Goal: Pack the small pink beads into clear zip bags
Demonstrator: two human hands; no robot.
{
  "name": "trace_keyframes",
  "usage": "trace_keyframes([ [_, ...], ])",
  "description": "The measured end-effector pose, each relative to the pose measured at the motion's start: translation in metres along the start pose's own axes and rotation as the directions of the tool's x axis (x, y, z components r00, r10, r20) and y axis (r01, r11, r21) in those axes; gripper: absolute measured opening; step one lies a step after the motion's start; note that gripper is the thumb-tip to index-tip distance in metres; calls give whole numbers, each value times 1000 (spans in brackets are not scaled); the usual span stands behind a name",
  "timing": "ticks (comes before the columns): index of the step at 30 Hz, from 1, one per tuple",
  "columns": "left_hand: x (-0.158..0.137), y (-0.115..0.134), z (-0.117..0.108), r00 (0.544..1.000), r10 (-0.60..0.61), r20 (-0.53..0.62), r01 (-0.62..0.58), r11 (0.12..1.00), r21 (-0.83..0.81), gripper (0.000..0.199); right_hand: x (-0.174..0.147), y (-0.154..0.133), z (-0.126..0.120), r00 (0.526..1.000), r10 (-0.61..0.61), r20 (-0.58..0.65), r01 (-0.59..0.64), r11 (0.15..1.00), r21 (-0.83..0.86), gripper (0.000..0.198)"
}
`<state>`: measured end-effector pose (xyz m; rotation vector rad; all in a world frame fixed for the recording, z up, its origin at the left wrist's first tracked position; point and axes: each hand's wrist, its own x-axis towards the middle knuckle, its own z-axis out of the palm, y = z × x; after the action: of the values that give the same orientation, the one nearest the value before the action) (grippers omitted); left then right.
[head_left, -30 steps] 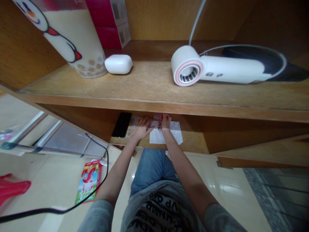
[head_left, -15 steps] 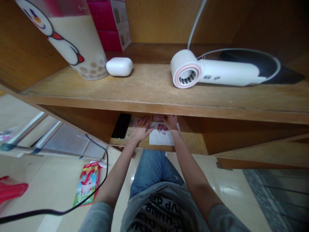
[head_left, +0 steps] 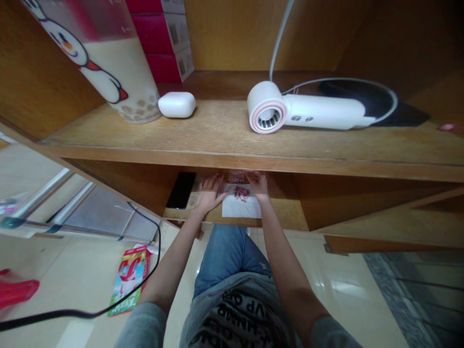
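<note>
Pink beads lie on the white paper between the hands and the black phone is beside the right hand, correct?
Not quite: the head view shows the black phone beside the left hand, not the right hand. The pink beads do lie on the white paper between the hands.

The shelf (head_left: 217, 137) is grainy wood. The fan (head_left: 322, 112) is smooth plastic. The floor (head_left: 344, 290) shines, the jeans (head_left: 221, 256) are cloth, the paper (head_left: 239, 210) is dull. From here, the pink bits (head_left: 241, 193) may be plastic.

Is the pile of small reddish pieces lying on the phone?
No, the small reddish pieces lie on the white paper, while the phone lies apart, left of the left hand.
</note>
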<state>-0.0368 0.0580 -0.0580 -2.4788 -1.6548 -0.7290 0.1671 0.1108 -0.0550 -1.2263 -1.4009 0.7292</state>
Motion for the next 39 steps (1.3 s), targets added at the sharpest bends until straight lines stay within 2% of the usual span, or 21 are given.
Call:
trace_keyframes([
  [3,2,3,-5,999,-26,-29,25,999,-38,49,-21,-20,-7,995,82,-63,-65,970,236,15],
  [4,2,6,-8,998,-41,-37,38,997,-66,46,-29,-27,-9,993,91,-82,-67,964,258,16],
  [6,2,14,-14,997,-60,-55,51,987,-153,42,-45,-37,-14,983,153,-101,-112,936,333,14],
  [9,-4,32,-23,994,-42,-96,7,941,-339,32,-64,-44,-20,956,287,-61,-230,863,450,14],
  [11,-10,47,-30,992,-80,-99,28,894,-448,25,-72,-43,-24,944,330,-28,-282,846,453,16],
  [15,-24,74,-44,974,-208,-94,105,775,-623,20,-78,-36,-31,933,359,1,-333,865,375,21],
  [18,-30,87,-50,963,-270,-27,172,684,-709,20,-79,-32,-34,925,381,3,-357,863,357,25],
  [24,-36,90,-49,889,-442,121,322,417,-850,20,-79,-48,-37,938,345,-33,-325,908,263,25],
  [27,-36,88,-48,872,-460,165,344,338,-876,21,-80,-66,-42,955,289,67,-296,921,253,22],
  [30,-36,87,-49,864,-462,203,377,325,-867,21,-83,-81,-46,955,183,235,-230,954,193,20],
  [33,-37,87,-51,868,-440,230,398,339,-853,21,-87,-90,-47,926,100,365,-139,987,83,18],
  [36,-39,89,-54,879,-405,252,412,375,-831,22,-90,-92,-45,896,63,440,-80,997,20,16],
  [39,-40,92,-59,895,-351,276,414,422,-806,22,-91,-92,-41,883,47,466,-59,998,12,14],
])
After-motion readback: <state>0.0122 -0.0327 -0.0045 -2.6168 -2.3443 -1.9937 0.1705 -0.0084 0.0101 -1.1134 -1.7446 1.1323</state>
